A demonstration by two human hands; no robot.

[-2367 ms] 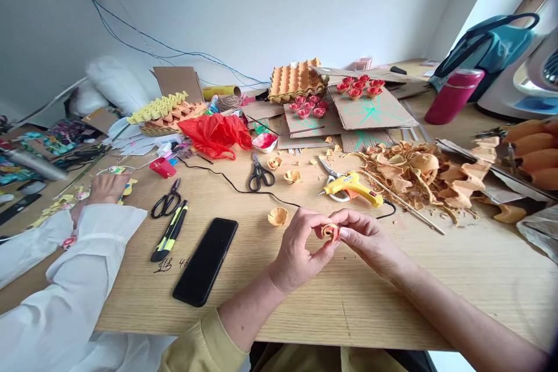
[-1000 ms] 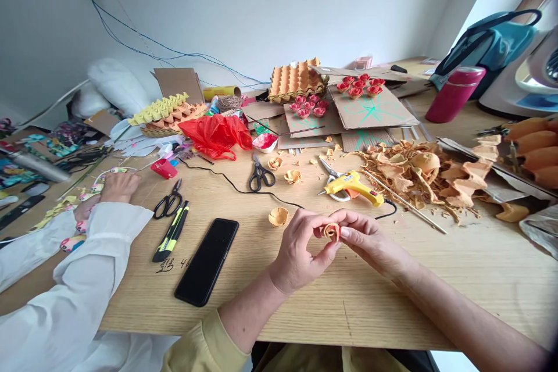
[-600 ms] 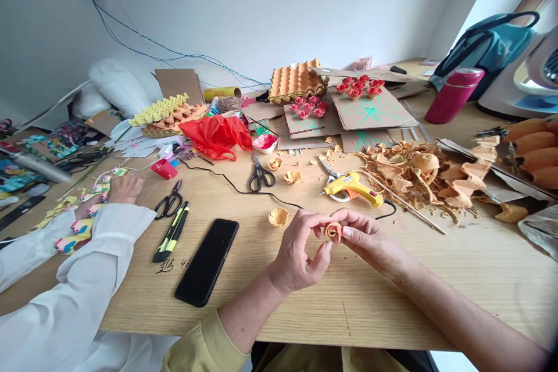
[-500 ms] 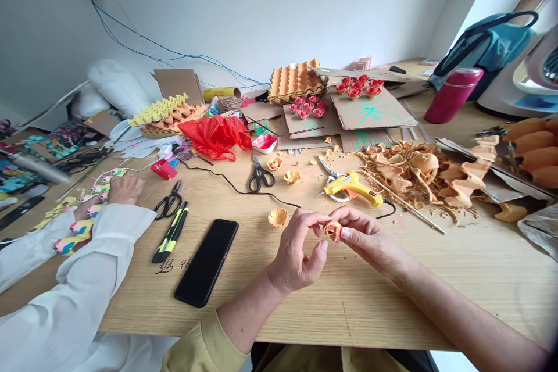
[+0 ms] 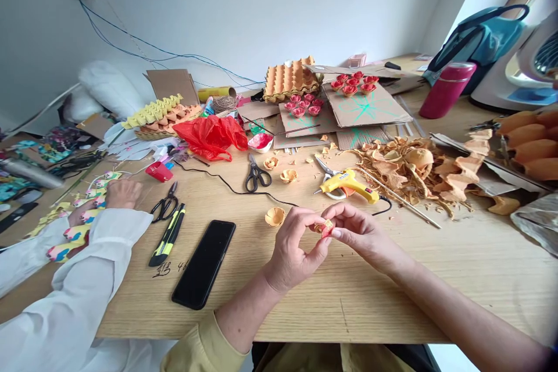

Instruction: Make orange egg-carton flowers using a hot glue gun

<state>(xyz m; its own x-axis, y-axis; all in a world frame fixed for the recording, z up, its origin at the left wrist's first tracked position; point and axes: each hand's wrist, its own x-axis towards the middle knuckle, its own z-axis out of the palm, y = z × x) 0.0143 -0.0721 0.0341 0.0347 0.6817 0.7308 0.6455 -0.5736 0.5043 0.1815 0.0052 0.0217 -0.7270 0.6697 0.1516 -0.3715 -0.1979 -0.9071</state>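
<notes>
Both my hands meet over the middle of the wooden table [image 5: 436, 279]. My left hand [image 5: 293, 247] and my right hand [image 5: 360, 235] pinch one small orange cardboard rose [image 5: 325, 226] between their fingertips. A finished plain rose cup [image 5: 275, 216] lies just left of my left hand. Two more small roses [image 5: 281, 170] lie further back beside black scissors [image 5: 255, 174]. The yellow glue gun [image 5: 347, 183] rests just behind my right hand, its black cord trailing left.
A black phone [image 5: 204, 263], a yellow-black cutter [image 5: 168, 235] and a second pair of scissors [image 5: 164, 205] lie at left. Another person's white sleeve [image 5: 82, 296] and hand [image 5: 123, 192] rest at the left edge. Carton scraps [image 5: 414, 171], egg trays [image 5: 290, 78], red painted roses [image 5: 351, 84] and a magenta bottle [image 5: 444, 90] stand behind.
My fingers have shifted their grip round the small rose, turning it slightly. The other person's hand has slid a little right along the coloured strip. The view has tilted slightly.
</notes>
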